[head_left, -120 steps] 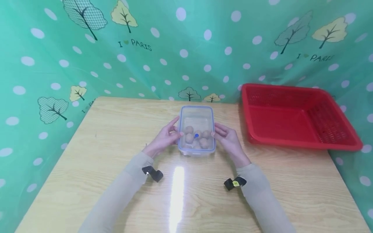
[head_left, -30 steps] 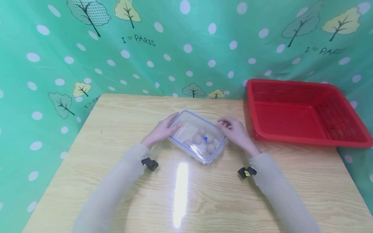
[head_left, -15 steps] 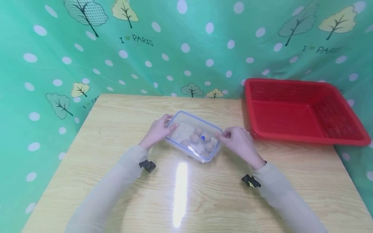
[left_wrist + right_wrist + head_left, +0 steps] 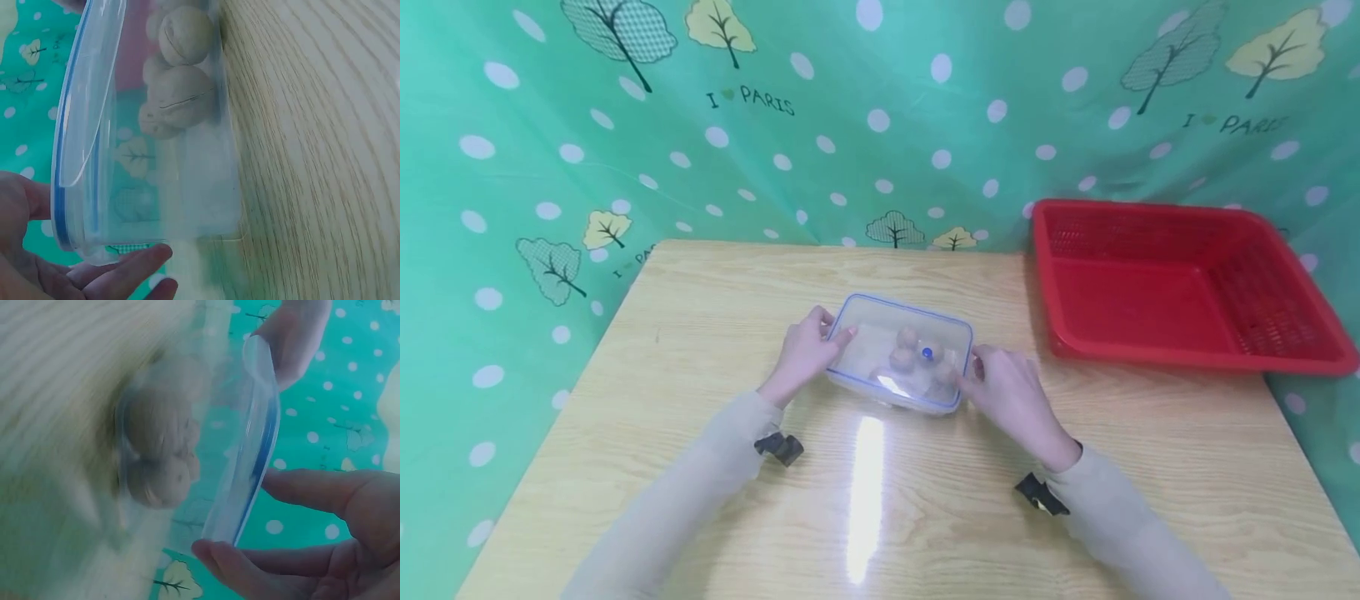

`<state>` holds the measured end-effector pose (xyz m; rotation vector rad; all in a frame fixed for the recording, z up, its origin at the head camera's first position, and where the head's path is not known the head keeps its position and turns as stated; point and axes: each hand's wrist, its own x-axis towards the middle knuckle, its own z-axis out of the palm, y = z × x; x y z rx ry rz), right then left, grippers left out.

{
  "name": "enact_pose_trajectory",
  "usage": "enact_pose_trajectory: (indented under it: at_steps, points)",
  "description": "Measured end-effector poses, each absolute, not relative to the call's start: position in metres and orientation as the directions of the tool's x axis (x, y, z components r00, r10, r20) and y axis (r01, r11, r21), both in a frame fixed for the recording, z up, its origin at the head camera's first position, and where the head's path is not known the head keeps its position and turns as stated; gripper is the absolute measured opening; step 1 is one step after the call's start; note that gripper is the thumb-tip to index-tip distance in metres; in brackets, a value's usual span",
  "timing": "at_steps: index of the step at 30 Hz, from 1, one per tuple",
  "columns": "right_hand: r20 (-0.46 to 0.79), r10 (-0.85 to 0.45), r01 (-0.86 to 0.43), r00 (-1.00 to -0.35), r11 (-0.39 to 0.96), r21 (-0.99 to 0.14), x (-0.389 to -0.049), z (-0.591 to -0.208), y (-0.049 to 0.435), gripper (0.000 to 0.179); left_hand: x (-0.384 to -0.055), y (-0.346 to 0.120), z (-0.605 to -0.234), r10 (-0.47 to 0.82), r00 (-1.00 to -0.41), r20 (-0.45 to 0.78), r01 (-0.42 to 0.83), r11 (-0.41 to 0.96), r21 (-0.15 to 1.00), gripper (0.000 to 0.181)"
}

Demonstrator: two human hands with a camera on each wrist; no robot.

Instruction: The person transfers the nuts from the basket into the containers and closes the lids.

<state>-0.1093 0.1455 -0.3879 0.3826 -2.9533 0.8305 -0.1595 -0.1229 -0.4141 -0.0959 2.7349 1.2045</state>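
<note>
A clear plastic food container (image 4: 867,337) with a blue-edged lid lies crosswise on the table, its lid on top. Several round, light-brown nuts with split shells, like walnuts (image 4: 186,94), are gathered toward its right end. A small blue knob (image 4: 927,353) shows on the lid. At the left end my left hand (image 4: 803,354) holds the container, thumb over the lid's rim and fingers along the side. My right hand (image 4: 1009,390) pinches the lid's rim at the right end, as its thumb and finger (image 4: 306,487) show in the right wrist view.
A red plastic basket (image 4: 1150,360) with perforated walls stands at the table's back right. The wooden table (image 4: 737,300) meets a green dotted cloth (image 4: 820,100) behind and at the sides. A bright light reflection crosses the table's near middle.
The container has turned counterclockwise from lengthwise to crosswise, bringing the nut-filled end to the right. My right hand has shifted nearer to me along with that end; the left stays on it.
</note>
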Motion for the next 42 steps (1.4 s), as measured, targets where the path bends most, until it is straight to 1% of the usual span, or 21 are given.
enact_pose_trajectory:
  at_steps: [2, 3, 7, 9, 13, 17, 21, 25, 31, 36, 42]
  points:
    - [0.071, -0.217, -0.218, -0.974, 0.787, -0.577, -0.112, -0.390, 0.146, 0.023, -0.159, -0.122, -0.415, -0.009, -0.987, -0.163, -0.127, 0.672, 0.730, 0.047]
    - [0.045, -0.214, -0.195, -0.976, 0.764, -0.615, -0.114, -0.391, 0.147, 0.026, -0.159, -0.121, -0.415, -0.015, -0.986, -0.163, -0.131, 0.670, 0.731, 0.046]
    - [-0.062, -0.199, -0.080, -0.978, 0.632, -0.771, -0.123, -0.398, 0.153, 0.056, -0.159, -0.118, -0.417, -0.036, -0.986, -0.161, -0.147, 0.639, 0.755, 0.048]
    - [-0.089, -0.196, -0.038, -0.977, 0.564, -0.825, -0.128, -0.401, 0.155, 0.061, -0.158, -0.117, -0.417, -0.063, -0.985, -0.162, -0.166, 0.613, 0.772, 0.050]
    - [-0.105, -0.202, 0.007, -0.974, 0.433, -0.901, -0.133, -0.409, 0.157, 0.063, -0.158, -0.117, -0.418, -0.116, -0.978, -0.175, -0.210, 0.561, 0.800, 0.052]
    - [-0.106, -0.212, 0.019, -0.971, 0.377, -0.926, -0.138, -0.413, 0.158, 0.061, -0.158, -0.120, -0.419, -0.104, -0.979, -0.177, -0.205, 0.542, 0.815, 0.053]
    - [-0.112, -0.233, 0.009, -0.966, 0.402, -0.915, -0.144, -0.413, 0.160, 0.062, -0.157, -0.128, -0.417, -0.016, -0.978, -0.208, -0.185, 0.526, 0.830, 0.051]
    - [-0.117, -0.248, -0.003, -0.962, 0.437, -0.899, -0.148, -0.412, 0.162, 0.062, -0.155, -0.133, -0.409, 0.068, -0.971, -0.230, -0.154, 0.556, 0.817, 0.047]
    - [-0.118, -0.239, 0.003, -0.964, 0.430, -0.903, -0.149, -0.412, 0.165, 0.061, -0.158, -0.129, -0.403, 0.087, -0.962, -0.260, -0.162, 0.584, 0.795, 0.048]
    - [-0.106, -0.234, -0.001, -0.966, 0.416, -0.909, -0.147, -0.413, 0.167, 0.060, -0.158, -0.122, -0.404, 0.101, -0.963, -0.249, -0.131, 0.632, 0.764, 0.046]
    - [-0.091, -0.239, -0.017, -0.967, 0.417, -0.909, -0.149, -0.414, 0.165, 0.061, -0.159, -0.127, -0.408, 0.112, -0.963, -0.244, -0.131, 0.597, 0.792, 0.047]
